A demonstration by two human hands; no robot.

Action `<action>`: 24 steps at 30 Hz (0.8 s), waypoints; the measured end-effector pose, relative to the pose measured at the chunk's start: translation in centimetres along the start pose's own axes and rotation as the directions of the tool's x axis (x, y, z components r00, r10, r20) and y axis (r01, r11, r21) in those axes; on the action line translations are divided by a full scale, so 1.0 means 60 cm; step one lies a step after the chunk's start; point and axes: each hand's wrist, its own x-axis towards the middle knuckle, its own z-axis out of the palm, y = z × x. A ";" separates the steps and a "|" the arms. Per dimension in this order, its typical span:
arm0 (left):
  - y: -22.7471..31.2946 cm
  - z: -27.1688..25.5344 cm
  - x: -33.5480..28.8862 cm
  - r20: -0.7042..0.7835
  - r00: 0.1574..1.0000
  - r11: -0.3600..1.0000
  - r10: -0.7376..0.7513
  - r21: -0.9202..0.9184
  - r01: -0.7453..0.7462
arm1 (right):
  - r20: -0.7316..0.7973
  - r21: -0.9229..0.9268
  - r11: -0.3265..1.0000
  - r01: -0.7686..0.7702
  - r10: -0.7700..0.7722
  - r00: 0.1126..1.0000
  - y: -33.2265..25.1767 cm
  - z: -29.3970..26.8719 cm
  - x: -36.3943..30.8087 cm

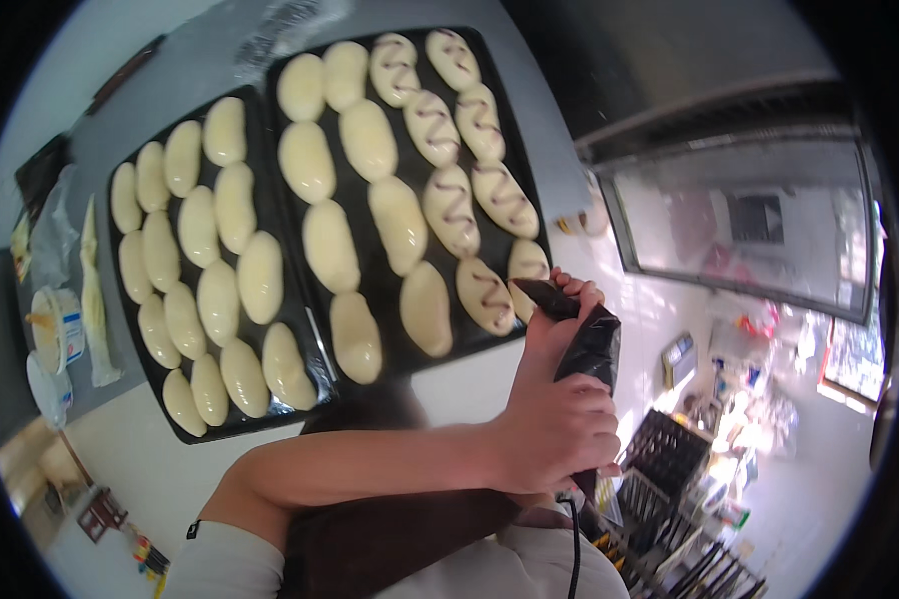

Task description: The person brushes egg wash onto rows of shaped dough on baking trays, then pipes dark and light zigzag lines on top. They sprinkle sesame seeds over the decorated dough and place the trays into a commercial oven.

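My left hand [574, 429] is wrapped around the upper part of a black piping bag [593, 349]. My right hand [572, 295] closes around the bag's lower end near its tip, its forearm mostly hidden behind the left arm. The tip lies over a pale oval bun [529, 262] in the near right corner of a black baking tray [378, 290]. Dark zigzag lines mark the buns in the two right-hand columns, such as this bun [486, 297]. Plain, shiny buns [427, 309] fill the two left-hand columns.
A second black tray [270, 329] of plain buns adjoins on the left. Further left are a white tub [58, 324], a lid [50, 389] and plastic wrap [55, 235]. A glass-fronted cabinet [739, 220] stands at right, with dark racks [664, 454] below it.
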 end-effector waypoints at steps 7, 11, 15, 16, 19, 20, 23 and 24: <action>-0.081 -0.246 0.064 -0.259 0.963 0.875 0.070 0.479 0.065 | 0.178 0.109 0.952 -0.285 0.264 0.948 0.284 0.347 0.151; -0.152 -0.386 0.073 -0.368 0.926 0.778 0.090 0.606 0.165 | 0.220 0.092 0.916 -0.392 0.365 0.905 0.427 0.494 0.229; -0.204 -0.476 0.068 -0.452 0.890 0.747 0.065 0.614 0.257 | 0.758 -0.602 0.418 0.680 0.032 0.652 0.515 0.516 0.280; -0.210 -0.487 0.064 -0.463 0.884 0.742 0.058 0.613 0.272 | 0.761 -0.632 0.325 0.703 0.091 0.642 0.527 0.509 0.286; -0.213 -0.498 0.051 -0.479 0.876 0.780 0.052 0.567 0.264 | 0.673 -0.737 0.188 0.649 0.124 0.729 0.532 0.475 0.295; -0.210 -0.492 0.047 -0.478 0.875 0.798 0.077 0.556 0.233 | 0.538 -0.680 0.665 0.309 0.166 0.827 0.536 0.472 0.291; -0.197 -0.461 0.041 -0.443 0.888 0.793 0.122 0.582 0.181 | 0.537 -0.585 0.799 0.138 0.254 0.805 0.528 0.455 0.272; -0.192 -0.451 0.037 -0.434 0.896 0.794 0.097 0.577 0.194 | 0.573 -0.683 0.647 0.339 0.186 0.798 0.528 0.452 0.263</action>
